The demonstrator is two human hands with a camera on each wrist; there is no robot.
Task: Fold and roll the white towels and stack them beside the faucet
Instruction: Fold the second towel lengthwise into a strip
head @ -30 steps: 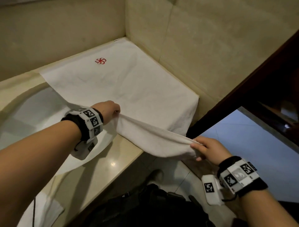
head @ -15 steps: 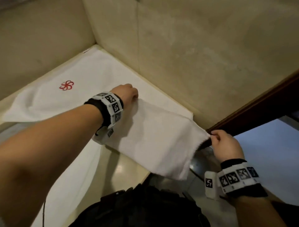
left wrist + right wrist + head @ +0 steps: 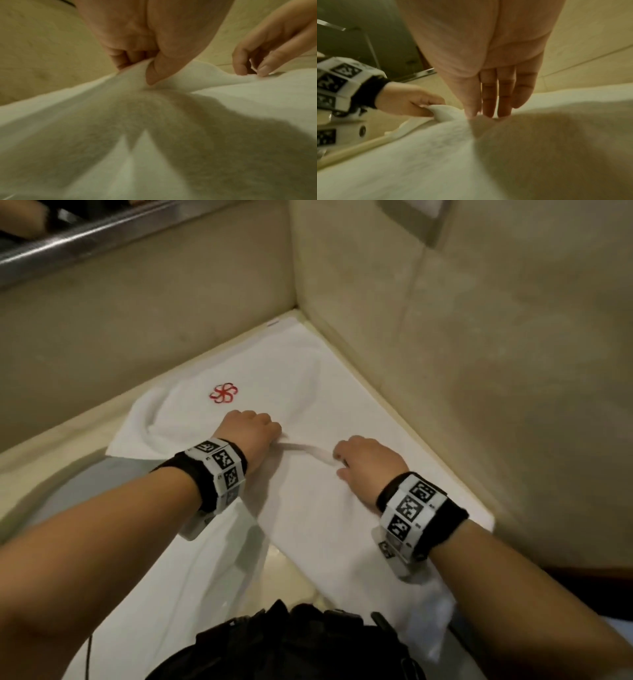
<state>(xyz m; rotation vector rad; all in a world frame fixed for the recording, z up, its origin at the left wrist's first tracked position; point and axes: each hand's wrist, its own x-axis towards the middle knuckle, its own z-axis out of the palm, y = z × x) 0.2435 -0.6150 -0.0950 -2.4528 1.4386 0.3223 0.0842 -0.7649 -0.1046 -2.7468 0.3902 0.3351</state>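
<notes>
A white towel with a red flower logo lies on the beige counter, pushed into the wall corner. Its near part is folded over onto the far part. My left hand pinches the folded edge just below the logo, thumb against curled fingers. A short way to the right, my right hand holds the same edge down on the towel, thumb and nearly straight fingers meeting on a small ridge of cloth. A raised strip of towel runs between the two hands.
Beige stone walls close in the counter at the back and right. A pale basin sits under my left forearm. A metal rail runs along the top left. Dark clothing fills the bottom edge.
Both hands carried the towel's hanging near edge up and over onto the part lying on the counter. My right hand came in from beyond the counter's edge to rest beside the left.
</notes>
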